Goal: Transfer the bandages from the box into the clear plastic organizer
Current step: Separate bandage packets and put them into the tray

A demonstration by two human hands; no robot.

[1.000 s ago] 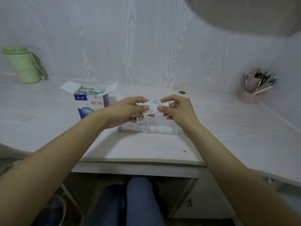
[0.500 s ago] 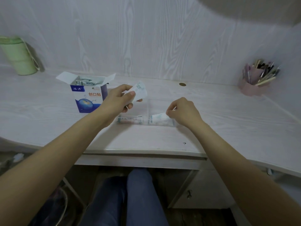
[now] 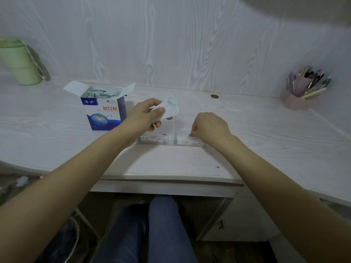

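Some bandages lie in the organizer (image 3: 171, 140) under the right hand (image 3: 209, 128), whose curled fingertips press one down. The left hand (image 3: 146, 114) pinches a few bandages (image 3: 171, 109) (box (image 3: 103, 111) beside it holds more).

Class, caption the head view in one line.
Left hand holds bandages; right hand at the organizer.

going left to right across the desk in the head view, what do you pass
green cup → bandage box → left hand holding bandages → right hand at the clear organizer → pen holder
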